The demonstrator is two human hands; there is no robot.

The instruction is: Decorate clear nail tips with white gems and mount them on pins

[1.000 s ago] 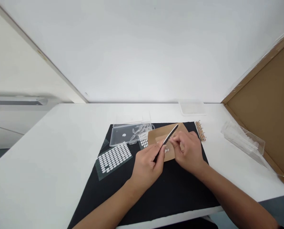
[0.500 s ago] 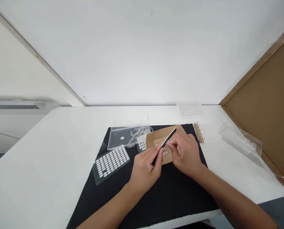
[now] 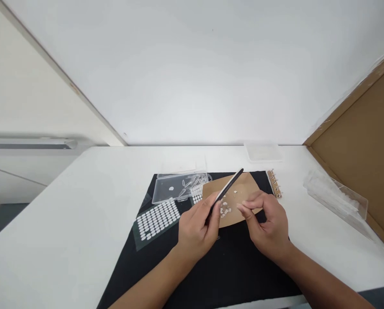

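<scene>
My left hand is closed around a slim nail file, black with a pale edge, tilted up to the right. Thumb and forefinger of my right hand are pinched together to the right of the file, apart from it. Whatever they hold, if anything, is too small to make out. Beneath both hands lies a brown paper sheet with several small whitish pieces on it. A dark green sheet of white ovals is left of my left hand.
On the black mat an open clear plastic case holds thin clear pieces. A wooden strip with metal pins stands at the mat's right edge. Further right is a clear tray beside a cardboard panel. A clear lid lies by the wall.
My right hand has moved away from the file, right and down, uncovering more of the brown paper. My left hand still grips the file. The whole view has shifted slightly.
</scene>
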